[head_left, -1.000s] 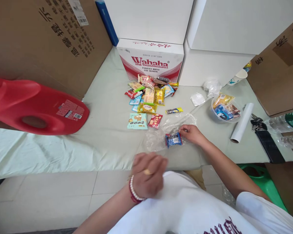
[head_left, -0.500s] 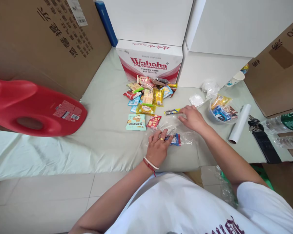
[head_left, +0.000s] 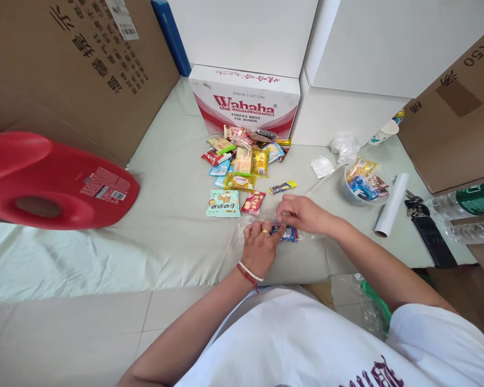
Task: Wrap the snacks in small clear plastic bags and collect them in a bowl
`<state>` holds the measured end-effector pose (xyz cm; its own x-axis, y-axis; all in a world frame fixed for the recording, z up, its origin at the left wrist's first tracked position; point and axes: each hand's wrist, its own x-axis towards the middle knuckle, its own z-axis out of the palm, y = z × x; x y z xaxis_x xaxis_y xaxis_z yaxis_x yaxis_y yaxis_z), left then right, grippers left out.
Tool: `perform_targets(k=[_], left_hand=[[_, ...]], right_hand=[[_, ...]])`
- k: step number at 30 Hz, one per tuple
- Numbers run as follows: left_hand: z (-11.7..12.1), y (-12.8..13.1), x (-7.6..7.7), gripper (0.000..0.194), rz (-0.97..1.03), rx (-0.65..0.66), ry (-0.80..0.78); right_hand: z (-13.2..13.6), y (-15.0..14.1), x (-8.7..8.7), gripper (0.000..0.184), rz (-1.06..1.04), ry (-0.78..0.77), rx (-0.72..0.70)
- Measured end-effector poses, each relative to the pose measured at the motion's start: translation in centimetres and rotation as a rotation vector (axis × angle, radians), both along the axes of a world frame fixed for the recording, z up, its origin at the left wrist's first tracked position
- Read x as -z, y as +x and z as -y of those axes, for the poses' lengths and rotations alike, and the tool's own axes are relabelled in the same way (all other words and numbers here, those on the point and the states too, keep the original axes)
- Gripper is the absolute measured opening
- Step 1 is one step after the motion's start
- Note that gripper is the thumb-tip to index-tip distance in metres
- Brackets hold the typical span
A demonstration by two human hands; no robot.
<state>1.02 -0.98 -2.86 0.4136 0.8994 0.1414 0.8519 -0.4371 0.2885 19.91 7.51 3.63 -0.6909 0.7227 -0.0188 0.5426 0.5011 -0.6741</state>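
Observation:
A small blue and red snack packet (head_left: 289, 233) lies on clear plastic film (head_left: 246, 221) near the table's front edge. My left hand (head_left: 260, 246) wears a ring and bracelets; its bent fingers press on the film and its thumb holds the packet's left end. Just above the packet, my right hand (head_left: 302, 214) is closed in a pinch on the film, its fingertips partly hidden. Beyond the hands lie a pale green packet (head_left: 222, 203), a red packet (head_left: 253, 203) and a thin yellow and dark sachet (head_left: 283, 187).
Several mixed snacks (head_left: 244, 161) are heaped against a Wahaha box (head_left: 245, 102). To the right stand a clear bowl (head_left: 349, 194) of snacks, a white roll (head_left: 392, 205), keys (head_left: 416, 206), a phone (head_left: 433, 242) and bottles (head_left: 478, 199). A red jug (head_left: 64, 180) lies left.
My left hand came down from near my body onto the packet and film. My right hand left the packet's right end, reached to the film's far side, then drew back toward the packet.

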Motion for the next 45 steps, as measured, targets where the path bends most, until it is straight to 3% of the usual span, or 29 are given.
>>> perform_targets(k=[4, 9, 13, 15, 17, 19, 22, 25, 28, 31, 33, 37, 42, 45], left_hand=[[-0.6, -0.8, 0.6, 0.027, 0.056, 0.002, -0.027], [-0.9, -4.0, 2.6, 0.033, 0.413, 0.112, -0.016], [-1.8, -6.3, 2.1, 0.034, 0.674, -0.132, 0.021], [-2.5, -6.4, 0.9, 0.057, 0.647, -0.177, 0.060], [-3.2, -6.0, -0.1, 0.065, 0.547, -0.047, 0.028], [-3.5, -5.8, -0.5, 0.047, 0.450, 0.111, -0.052], [-3.0, -7.1, 0.3, 0.036, 0.388, 0.144, -0.127], [-1.9, -10.0, 1.8, 0.029, 0.387, 0.007, -0.166], [-1.0, -11.6, 2.5, 0.025, 0.448, -0.143, -0.179], [-0.8, -10.1, 2.1, 0.035, 0.434, -0.372, -0.116], [-0.8, -8.3, 1.6, 0.041, 0.366, -0.430, -0.111], [-0.2, -6.2, 0.1, 0.013, 0.521, -0.359, -0.250], [0.3, -4.0, -2.4, 0.019, 0.938, -0.352, -0.650], [-0.5, -1.0, -2.8, 0.020, 0.919, -0.240, -0.578]], right_hand=[[5.1, -0.1, 3.0, 0.015, -0.023, 0.040, -0.082], [7.4, -0.7, 6.3, 0.019, 0.020, 0.178, -0.015], [7.3, -1.4, 6.4, 0.020, 0.145, 0.171, -0.001], [7.1, -1.6, 6.1, 0.021, 0.175, 0.152, -0.006], [6.9, -1.7, 5.9, 0.021, 0.177, 0.131, -0.015], [6.7, -1.6, 5.7, 0.021, 0.155, 0.104, -0.010], [6.6, -1.3, 5.5, 0.025, 0.077, 0.044, 0.050], [6.9, -0.9, 5.4, 0.036, -0.016, 0.014, 0.075], [7.2, -0.7, 5.1, 0.046, -0.051, 0.023, 0.007], [7.3, -0.7, 4.9, 0.048, -0.064, 0.006, -0.013], [7.3, -0.8, 5.0, 0.048, -0.068, 0.002, 0.001], [7.2, -0.5, 5.5, 0.051, -0.096, 0.004, 0.021], [7.5, -0.7, 5.5, 0.049, -0.131, -0.012, 0.048], [7.9, -0.7, 5.1, 0.044, -0.156, -0.014, 0.063]])
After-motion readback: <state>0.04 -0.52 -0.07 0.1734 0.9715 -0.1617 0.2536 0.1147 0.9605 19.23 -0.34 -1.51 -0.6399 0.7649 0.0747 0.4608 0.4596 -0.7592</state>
